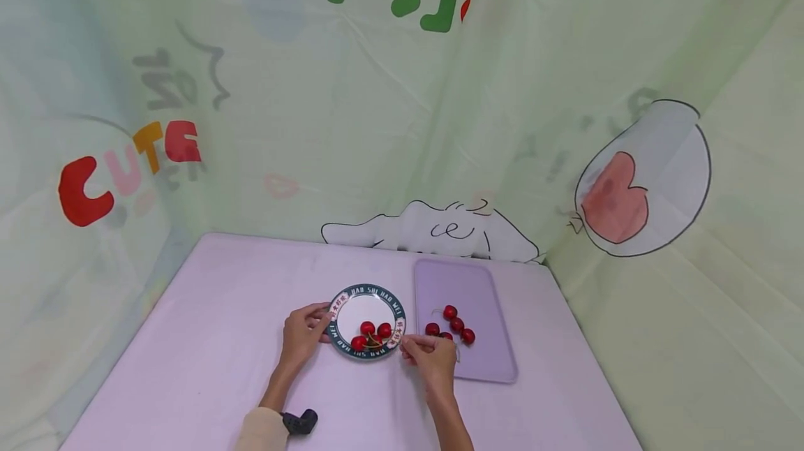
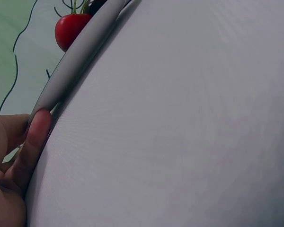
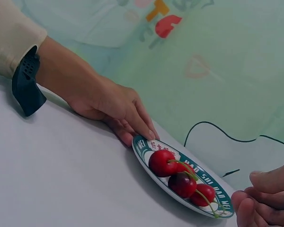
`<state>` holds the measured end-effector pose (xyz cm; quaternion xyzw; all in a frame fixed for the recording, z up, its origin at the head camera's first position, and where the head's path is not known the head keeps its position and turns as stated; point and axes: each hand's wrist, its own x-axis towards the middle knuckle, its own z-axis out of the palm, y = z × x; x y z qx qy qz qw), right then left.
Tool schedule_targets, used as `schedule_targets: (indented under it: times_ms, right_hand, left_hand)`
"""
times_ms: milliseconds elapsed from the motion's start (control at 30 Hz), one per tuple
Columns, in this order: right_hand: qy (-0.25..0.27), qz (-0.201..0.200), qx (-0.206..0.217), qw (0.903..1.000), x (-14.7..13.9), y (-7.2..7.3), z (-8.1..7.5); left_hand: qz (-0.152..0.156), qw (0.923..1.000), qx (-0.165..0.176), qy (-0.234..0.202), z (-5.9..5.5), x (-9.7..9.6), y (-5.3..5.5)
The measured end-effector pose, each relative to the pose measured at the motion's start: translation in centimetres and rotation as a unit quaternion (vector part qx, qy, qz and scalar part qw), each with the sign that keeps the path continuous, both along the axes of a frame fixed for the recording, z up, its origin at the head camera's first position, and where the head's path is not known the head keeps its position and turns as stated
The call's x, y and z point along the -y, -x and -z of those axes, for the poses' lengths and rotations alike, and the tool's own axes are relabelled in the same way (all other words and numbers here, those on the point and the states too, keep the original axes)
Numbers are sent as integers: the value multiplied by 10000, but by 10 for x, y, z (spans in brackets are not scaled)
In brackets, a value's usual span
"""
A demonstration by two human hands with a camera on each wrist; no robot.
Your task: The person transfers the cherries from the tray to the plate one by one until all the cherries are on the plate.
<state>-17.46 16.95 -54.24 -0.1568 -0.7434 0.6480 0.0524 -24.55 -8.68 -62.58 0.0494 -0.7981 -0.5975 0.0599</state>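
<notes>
Presently, the left hand grips the left rim of the plate, which lies low over the bench just beside the tray and bears a cluster of cherries, while the right hand has its fingers curled at the opposite rim; whether they pinch anything cannot be told. Good handling, in this judgement, requires a level plate and gentle right fingers, since the fruit may roll or a stem snag. The left wrist view establishes one finger under the rim, hidden from the head view, which alone records the tray.
</notes>
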Motion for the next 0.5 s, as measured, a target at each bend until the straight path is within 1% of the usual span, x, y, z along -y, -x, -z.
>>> schedule_targets:
  times_ms: [200,333,500]
  right_hand:
    - [145,378,-28,9992,-18,1,-7]
    - [288,640,-71,9975,-33,0,-9]
    - [440,747,-160,9961,-52,-1,-9]
  left_hand:
    - [13,10000,-88,-28,-1,0,2]
    - [33,10000,-10,-64,-1,-1,0]
    - [17,10000,-21,-69,0,-1,-2]
